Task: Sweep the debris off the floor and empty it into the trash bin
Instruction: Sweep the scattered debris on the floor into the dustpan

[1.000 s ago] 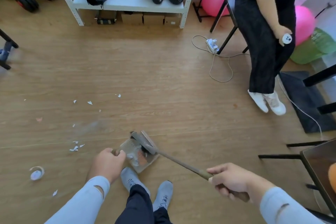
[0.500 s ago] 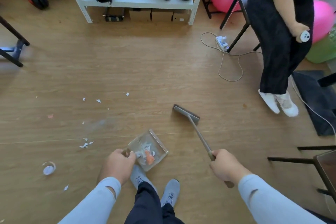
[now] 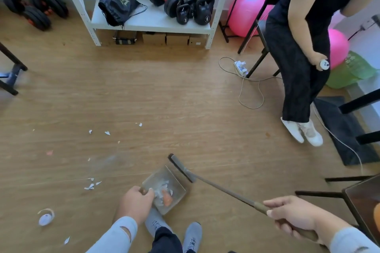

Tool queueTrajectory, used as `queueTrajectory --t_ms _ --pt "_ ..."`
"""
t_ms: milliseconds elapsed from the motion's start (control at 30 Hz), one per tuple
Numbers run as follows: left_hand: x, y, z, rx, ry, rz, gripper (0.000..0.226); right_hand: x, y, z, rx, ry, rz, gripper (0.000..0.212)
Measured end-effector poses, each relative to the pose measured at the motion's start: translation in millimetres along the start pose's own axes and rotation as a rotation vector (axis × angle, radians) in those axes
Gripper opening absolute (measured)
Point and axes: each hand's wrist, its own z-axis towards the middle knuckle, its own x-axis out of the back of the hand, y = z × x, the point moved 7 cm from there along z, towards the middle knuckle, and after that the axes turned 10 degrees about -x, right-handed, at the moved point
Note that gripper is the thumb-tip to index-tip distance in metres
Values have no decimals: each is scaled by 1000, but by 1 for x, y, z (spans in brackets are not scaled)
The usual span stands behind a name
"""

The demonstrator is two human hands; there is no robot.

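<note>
A person's left hand [image 3: 135, 201] grips a clear dustpan [image 3: 164, 190] on the floor, already holding scraps. Their right hand [image 3: 294, 214], fingers clamped on the broom [image 3: 182, 167], sets its head at the pan's mouth. Paper scraps [image 3: 91, 185] remain leftward; no trash bin shows.

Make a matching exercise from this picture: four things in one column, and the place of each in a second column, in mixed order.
Things:
1. dustpan
2. broom
3. kettlebells
4. tape roll

Places:
A. on the white shelf
B. held in the right hand
C. on the floor, far left of the shoes
D. held in the left hand

Pairs: 1-D, 2-B, 3-A, 4-C
</note>
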Motion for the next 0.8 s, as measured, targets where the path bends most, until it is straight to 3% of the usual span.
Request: queueTrajectory --t_ms 200,267,400,667,800 --pt "29 14 26 -17 17 -16 27 -12 -15 12 -5 145 248 26" --pt "36 23 30 -30 35 -28 29 -15 -33 22 -8 166 286 15" --pt "42 40 45 -36 55 -55 26 -13 -79 62 -41 184 407 13" --pt "56 74 78 24 130 -81 21 -20 -247 103 23 25 555 27" --pt "64 94 101 77 185 -126 17 -24 -328 105 68 -18 470 25"
